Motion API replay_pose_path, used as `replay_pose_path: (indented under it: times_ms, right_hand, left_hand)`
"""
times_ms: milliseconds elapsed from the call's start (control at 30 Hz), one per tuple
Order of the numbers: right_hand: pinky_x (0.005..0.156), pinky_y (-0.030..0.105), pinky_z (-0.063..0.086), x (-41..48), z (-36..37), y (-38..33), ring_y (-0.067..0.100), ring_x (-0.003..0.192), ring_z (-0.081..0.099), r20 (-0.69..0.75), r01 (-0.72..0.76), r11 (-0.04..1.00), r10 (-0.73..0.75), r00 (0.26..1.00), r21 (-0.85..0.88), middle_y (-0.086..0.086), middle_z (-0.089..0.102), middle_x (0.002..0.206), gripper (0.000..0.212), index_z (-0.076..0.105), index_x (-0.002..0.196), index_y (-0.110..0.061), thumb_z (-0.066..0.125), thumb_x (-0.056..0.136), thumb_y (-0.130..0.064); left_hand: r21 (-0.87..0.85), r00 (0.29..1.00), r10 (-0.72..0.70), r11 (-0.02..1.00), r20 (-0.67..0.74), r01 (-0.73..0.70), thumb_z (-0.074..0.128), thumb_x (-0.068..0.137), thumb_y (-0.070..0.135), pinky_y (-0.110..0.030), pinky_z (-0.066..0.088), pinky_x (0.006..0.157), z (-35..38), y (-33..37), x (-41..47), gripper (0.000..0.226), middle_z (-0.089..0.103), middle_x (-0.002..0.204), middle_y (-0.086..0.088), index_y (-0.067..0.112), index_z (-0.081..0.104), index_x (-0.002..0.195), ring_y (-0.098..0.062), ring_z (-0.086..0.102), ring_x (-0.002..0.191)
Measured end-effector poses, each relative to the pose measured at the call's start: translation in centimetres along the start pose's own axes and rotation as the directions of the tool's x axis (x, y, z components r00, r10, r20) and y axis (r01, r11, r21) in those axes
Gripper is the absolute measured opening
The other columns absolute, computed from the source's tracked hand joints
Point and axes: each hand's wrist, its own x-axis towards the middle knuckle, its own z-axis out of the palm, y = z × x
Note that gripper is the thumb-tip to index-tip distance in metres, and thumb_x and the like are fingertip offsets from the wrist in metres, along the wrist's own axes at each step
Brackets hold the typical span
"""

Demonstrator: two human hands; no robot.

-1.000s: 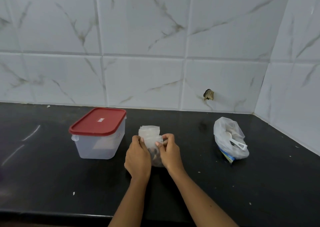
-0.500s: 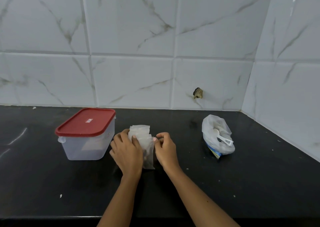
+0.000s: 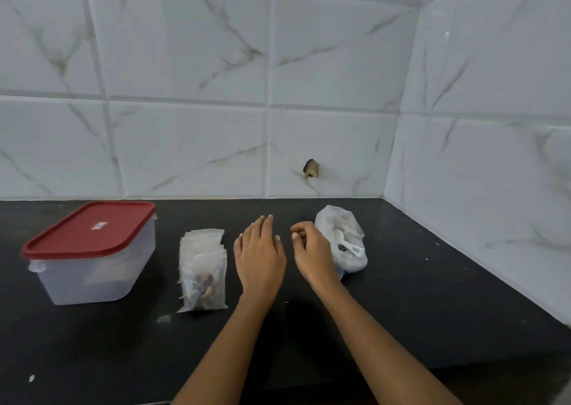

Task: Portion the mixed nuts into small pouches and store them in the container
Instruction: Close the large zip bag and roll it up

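Observation:
A stack of small clear pouches (image 3: 202, 268) lies on the black counter (image 3: 123, 343); the top one holds mixed nuts. A clear container with a red lid (image 3: 89, 251) stands shut to the left of the stack. My left hand (image 3: 259, 256) hovers flat just right of the pouches, fingers apart, holding nothing. My right hand (image 3: 312, 250) is loosely curled and empty, right beside the white plastic bag (image 3: 346, 244). That bag sits open, with a white scoop (image 3: 347, 244) resting inside it.
White marble-look tiles form the back wall and the right side wall, meeting in a corner at the right. A dark chipped hole (image 3: 311, 169) marks the back wall. The counter's front edge runs along the bottom of the view.
Both hands have let go of the pouch, which now lies on the stack. The hands have moved right toward the white bag. The camera view has shifted right.

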Motion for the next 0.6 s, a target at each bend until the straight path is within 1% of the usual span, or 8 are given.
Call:
replay_pose_path:
  times_ms: [100,167,267,367,433,467,533,600]
  right_hand:
    - [0.077,0.013,0.039,0.7,-2.2,1.1,0.006,0.088,0.053,-0.049,0.025,0.999,-0.026,0.998,-0.027,0.002,0.063,0.101,0.018,0.060,0.106,-0.006,0.045,0.094,-0.007]
    - [0.074,0.008,0.039,1.3,-3.5,2.1,0.007,0.086,0.055,-0.103,0.051,0.998,-0.056,0.993,-0.046,0.003,0.063,0.096,0.019,0.062,0.101,-0.003,0.045,0.093,-0.004]
    - [0.070,0.000,0.038,2.3,-5.5,4.0,0.008,0.082,0.056,-0.200,0.060,0.997,-0.069,0.977,-0.052,0.002,0.063,0.091,0.020,0.064,0.093,-0.004,0.045,0.091,0.001]
    - [0.072,0.000,0.040,3.2,-6.9,5.9,0.009,0.083,0.055,-0.266,0.051,0.997,-0.063,0.962,-0.052,0.004,0.063,0.093,0.019,0.063,0.091,-0.004,0.046,0.089,0.004]
    - [0.072,0.003,0.041,3.5,-7.1,7.7,0.013,0.083,0.057,-0.304,0.058,0.996,-0.078,0.950,-0.073,0.005,0.063,0.092,0.020,0.063,0.090,-0.003,0.046,0.087,0.007]
    - [0.072,0.006,0.042,3.5,-7.1,8.6,0.016,0.084,0.059,-0.313,0.055,0.995,-0.079,0.947,-0.085,0.005,0.063,0.090,0.020,0.063,0.089,-0.003,0.047,0.086,0.008]
    - [0.072,0.010,0.041,3.6,-7.0,10.1,0.022,0.086,0.060,-0.307,0.042,0.993,-0.074,0.949,-0.109,0.005,0.063,0.089,0.021,0.065,0.088,-0.004,0.049,0.084,0.009]
    - [0.073,0.005,0.038,4.0,-7.0,10.8,0.020,0.088,0.057,-0.291,0.052,0.986,-0.097,0.952,-0.157,0.005,0.065,0.091,0.019,0.067,0.089,-0.004,0.053,0.084,0.007]
  left_hand:
    - [-0.026,0.998,0.036,0.999,0.046,-0.035,0.034,0.098,0.025,-0.030,0.019,0.113,1.3,1.9,0.0,0.044,0.038,0.147,0.004,0.023,0.033,0.142,-0.012,0.031,0.138]
    - [-0.081,0.995,0.072,0.994,0.072,-0.066,0.035,0.098,0.024,-0.029,0.024,0.110,2.1,3.2,0.1,0.043,0.042,0.144,0.003,0.022,0.036,0.141,-0.013,0.035,0.135]
    - [-0.186,0.990,0.116,0.978,0.084,-0.099,0.038,0.097,0.021,-0.027,0.035,0.098,3.6,5.2,0.7,0.039,0.050,0.132,0.000,0.020,0.045,0.135,-0.016,0.040,0.123]
    - [-0.274,0.973,0.218,0.943,0.070,-0.191,0.040,0.096,0.016,-0.023,0.040,0.087,5.3,7.4,1.4,0.033,0.054,0.119,-0.002,0.017,0.055,0.125,-0.015,0.045,0.110]
    - [-0.323,0.956,0.269,0.920,0.114,-0.220,0.039,0.097,0.014,-0.024,0.043,0.086,6.4,8.8,1.9,0.033,0.056,0.118,-0.002,0.017,0.054,0.126,-0.015,0.049,0.108]
    - [-0.320,0.954,0.253,0.928,0.162,-0.191,0.038,0.097,0.015,-0.025,0.045,0.084,6.9,9.3,2.1,0.034,0.057,0.117,-0.002,0.019,0.050,0.129,-0.014,0.052,0.105]
    - [-0.238,0.959,0.163,0.966,0.232,-0.106,0.035,0.098,0.020,-0.025,0.046,0.073,7.9,9.9,2.5,0.034,0.061,0.109,-0.004,0.019,0.048,0.129,-0.015,0.057,0.095]
    - [-0.113,0.967,0.099,0.991,0.234,-0.074,0.034,0.098,0.023,-0.025,0.043,0.064,8.7,9.9,2.6,0.031,0.064,0.100,-0.004,0.016,0.052,0.122,-0.014,0.057,0.084]
